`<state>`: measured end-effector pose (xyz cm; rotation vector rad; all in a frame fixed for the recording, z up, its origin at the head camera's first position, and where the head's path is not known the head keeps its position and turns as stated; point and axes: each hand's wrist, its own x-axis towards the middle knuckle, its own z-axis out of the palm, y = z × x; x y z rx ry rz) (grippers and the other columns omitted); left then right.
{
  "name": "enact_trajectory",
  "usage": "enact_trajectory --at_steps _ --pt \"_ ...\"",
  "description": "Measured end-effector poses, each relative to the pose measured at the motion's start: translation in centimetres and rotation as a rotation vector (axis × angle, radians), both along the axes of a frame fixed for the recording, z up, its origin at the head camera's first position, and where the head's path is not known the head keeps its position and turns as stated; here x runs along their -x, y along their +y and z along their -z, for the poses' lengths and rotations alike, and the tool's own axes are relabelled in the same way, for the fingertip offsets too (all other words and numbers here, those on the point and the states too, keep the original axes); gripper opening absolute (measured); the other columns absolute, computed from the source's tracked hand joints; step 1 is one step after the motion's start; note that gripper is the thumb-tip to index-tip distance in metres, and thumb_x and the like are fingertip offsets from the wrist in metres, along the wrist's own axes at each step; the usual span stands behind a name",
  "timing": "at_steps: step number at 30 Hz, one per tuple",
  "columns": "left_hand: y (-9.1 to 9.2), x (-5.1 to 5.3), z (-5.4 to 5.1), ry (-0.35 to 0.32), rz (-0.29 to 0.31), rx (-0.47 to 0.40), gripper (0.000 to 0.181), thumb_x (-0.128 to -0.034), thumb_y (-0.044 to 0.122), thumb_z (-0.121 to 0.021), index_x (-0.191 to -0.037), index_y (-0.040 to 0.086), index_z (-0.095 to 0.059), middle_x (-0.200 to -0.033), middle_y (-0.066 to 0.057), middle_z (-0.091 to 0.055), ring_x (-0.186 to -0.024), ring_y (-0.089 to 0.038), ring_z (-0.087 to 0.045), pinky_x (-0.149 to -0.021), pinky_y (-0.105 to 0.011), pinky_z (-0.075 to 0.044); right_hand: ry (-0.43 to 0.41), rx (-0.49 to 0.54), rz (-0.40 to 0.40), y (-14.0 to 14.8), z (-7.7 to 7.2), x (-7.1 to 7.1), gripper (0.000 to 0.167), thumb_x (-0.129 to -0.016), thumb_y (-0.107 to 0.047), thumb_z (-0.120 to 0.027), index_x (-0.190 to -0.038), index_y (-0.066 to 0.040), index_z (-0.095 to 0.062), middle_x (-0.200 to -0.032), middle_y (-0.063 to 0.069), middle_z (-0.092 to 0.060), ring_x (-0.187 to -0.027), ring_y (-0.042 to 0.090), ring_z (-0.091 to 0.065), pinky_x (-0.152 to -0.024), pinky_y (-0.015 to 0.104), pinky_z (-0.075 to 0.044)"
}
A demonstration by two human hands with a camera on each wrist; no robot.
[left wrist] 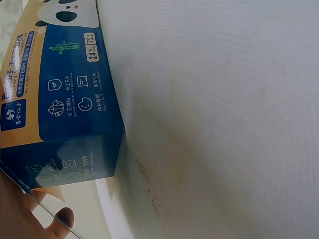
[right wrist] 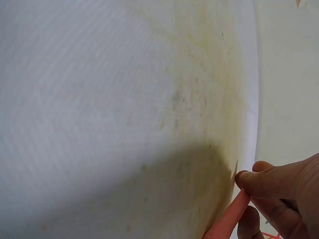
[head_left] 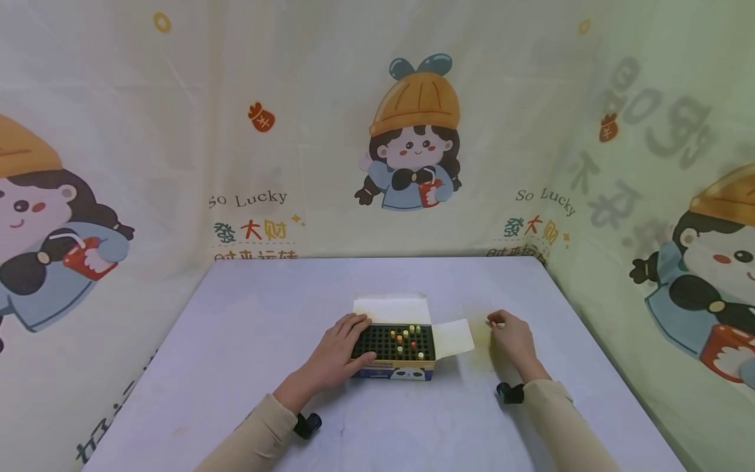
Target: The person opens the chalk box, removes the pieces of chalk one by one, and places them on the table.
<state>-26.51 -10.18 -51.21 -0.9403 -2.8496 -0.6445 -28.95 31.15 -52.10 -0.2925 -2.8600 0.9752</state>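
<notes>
A blue and orange chalk box (head_left: 383, 372) with a panda print stands at the middle of the table. Its black tray of round holes (head_left: 368, 339) holds several chalk sticks, mostly toward the right half. My left hand (head_left: 335, 354) grips the left end of the box, thumb along the front edge and fingers toward the back. To the right of the box, my right hand (head_left: 516, 342) pinches a coral-red chalk stick (right wrist: 228, 219) between thumb and fingers, just above the table. The stick's lower end is cut off in the right wrist view.
One white flap (head_left: 392, 309) is raised behind the box and another flap (head_left: 453, 337) sticks out to the right. Yellowish stains (head_left: 480, 337) mark the white table by the right hand. Printed cloth walls (head_left: 324, 131) surround the table at the back and sides.
</notes>
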Motion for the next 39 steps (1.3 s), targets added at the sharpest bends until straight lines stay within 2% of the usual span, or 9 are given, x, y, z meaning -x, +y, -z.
enact_trajectory --at_steps 5,9,16,23,34,36,39 --pt "0.02 -0.08 0.2 0.0 0.001 -0.006 0.077 -0.1042 0.059 -0.051 -0.164 0.014 -0.031 -0.167 -0.009 -0.031 -0.157 -0.033 -0.023 -0.119 -0.062 -0.031 0.012 -0.013 -0.014 0.42 0.25 -0.12 0.028 -0.098 -0.003 -0.053 -0.121 0.003 -0.069 -0.129 0.029 -0.066 -0.118 0.049 -0.06 -0.094 0.058 -0.05" --pt "0.05 -0.09 0.04 -0.006 -0.001 -0.006 0.077 -0.1042 0.059 -0.051 -0.164 0.014 -0.031 -0.167 -0.008 -0.031 -0.157 -0.032 -0.023 -0.119 -0.061 -0.031 0.007 -0.008 -0.034 0.64 0.36 -0.21 0.032 -0.098 0.002 -0.047 -0.122 0.003 -0.068 -0.133 0.03 -0.063 -0.126 0.052 -0.055 -0.1 0.061 -0.048" --pt "0.08 -0.04 -0.26 -0.014 0.004 -0.005 0.076 -0.1046 0.057 -0.051 -0.164 0.014 -0.03 -0.168 -0.009 -0.031 -0.157 -0.033 -0.023 -0.12 -0.061 -0.03 -0.01 -0.013 -0.064 0.74 0.24 -0.2 0.043 -0.089 0.009 -0.041 -0.122 0.005 -0.068 -0.131 0.032 -0.063 -0.128 0.053 -0.052 -0.104 0.062 -0.045" --pt "0.13 -0.02 -0.22 -0.014 0.006 -0.003 0.076 -0.1047 0.057 -0.052 -0.164 0.013 -0.03 -0.168 -0.009 -0.031 -0.157 -0.033 -0.023 -0.119 -0.062 -0.03 -0.021 -0.006 -0.065 0.72 0.23 -0.26 0.043 -0.089 0.009 -0.04 -0.121 0.006 -0.068 -0.131 0.033 -0.062 -0.13 0.053 -0.051 -0.107 0.063 -0.044" --pt "0.09 -0.24 -0.48 -0.02 0.001 0.001 0.077 -0.1044 0.058 -0.051 -0.164 0.014 -0.031 -0.168 -0.009 -0.031 -0.157 -0.033 -0.023 -0.12 -0.062 -0.03 -0.017 -0.008 -0.066 0.87 0.13 -0.36 0.043 -0.089 0.009 -0.039 -0.121 0.006 -0.068 -0.133 0.033 -0.061 -0.129 0.053 -0.052 -0.103 0.06 -0.046" --pt "0.04 -0.24 -0.53 -0.023 0.002 -0.001 0.077 -0.1043 0.058 -0.051 -0.164 0.014 -0.031 -0.168 -0.009 -0.031 -0.157 -0.033 -0.023 -0.12 -0.062 -0.03 -0.019 0.004 -0.064 0.89 -0.01 -0.32 0.043 -0.09 0.008 -0.039 -0.121 0.005 -0.068 -0.134 0.033 -0.06 -0.124 0.053 -0.054 -0.097 0.058 -0.05" --pt "-0.02 -0.2 -0.52 -0.017 0.006 -0.002 0.077 -0.1044 0.058 -0.052 -0.164 0.013 -0.031 -0.167 -0.009 -0.031 -0.157 -0.033 -0.023 -0.12 -0.062 -0.03 -0.039 0.057 -0.046 0.88 -0.41 -0.19 0.044 -0.091 0.005 -0.039 -0.125 0.003 -0.068 -0.138 0.034 -0.058 -0.089 0.043 -0.061 -0.07 0.046 -0.054"
